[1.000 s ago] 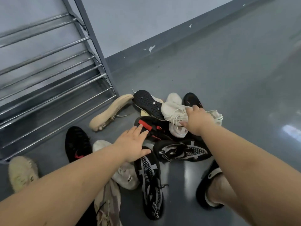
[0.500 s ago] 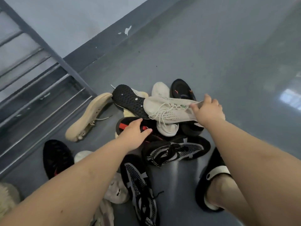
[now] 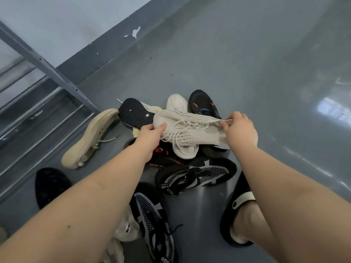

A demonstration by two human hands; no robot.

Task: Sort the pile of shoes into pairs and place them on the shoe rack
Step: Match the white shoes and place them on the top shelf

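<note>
I have the cream knit sneaker [image 3: 191, 128] lifted above the pile, held at both ends: my left hand [image 3: 152, 135] grips the toe end with the thumb curled over the upper, and my right hand [image 3: 240, 130] pinches the collar at the heel end. It looks light and soft — the knit sags between my hands and the collar stretches where I pull, so I judge the heel fabric a poor place to carry from. A grip round the sole at midfoot should hold it stiffer. The loose laces [image 3: 176, 137] hang down and could snag on the shoes below.

Its likely mate, a second cream sneaker [image 3: 177, 102], lies just behind at about 12 o'clock, partly under the held one. At 11 o'clock an upturned black sole [image 3: 135, 113] leans against it. At 1 o'clock sits a black shoe with orange marks [image 3: 204, 103]. A tan sneaker on its side [image 3: 89, 138] lies at 9 o'clock, beside the shoe rack [image 3: 47, 67], whose bars fill the 10 o'clock corner. Two black-and-white patterned sneakers [image 3: 195, 176] lie nearer me at 6 o'clock, close to my sandalled foot [image 3: 241, 211] — that clutter stands between me and the rack.
</note>
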